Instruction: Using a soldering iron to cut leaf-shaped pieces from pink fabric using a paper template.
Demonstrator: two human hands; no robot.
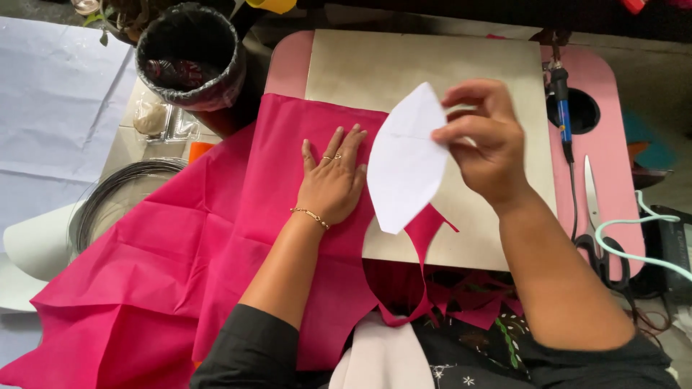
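Left hand: Our left hand (333, 176) lies flat, fingers spread, pressing the pink fabric (216, 252) down at the centre of the view.
Right hand: Our right hand (484, 140), at about 2 o'clock from the left, pinches the white paper template (405, 162) between thumb and fingertips at its right edge.
Template: Leaf-shaped and pointed at both ends, it is held tilted above the metal plate (432, 65), its lower tip near the fabric's cut edge.
Fabric: It spreads from the plate's left part toward 8 o'clock, creased, with a curved cut-out and a narrow strip at its right edge, at 6 o'clock from the template.
Plate: It rests on a pink tabletop (613, 108).
Scraps: Pink offcuts (476, 302) lie on our lap at 5 o'clock.
Tools: A blue-handled soldering iron (562, 108) lies at 3 o'clock beside a round hole; scissors (598, 230) lie below it, toward 4 o'clock.
Surroundings: A black-lined bin (191, 54) stands at 11 o'clock; a wire coil (108, 194) lies at 9 o'clock.
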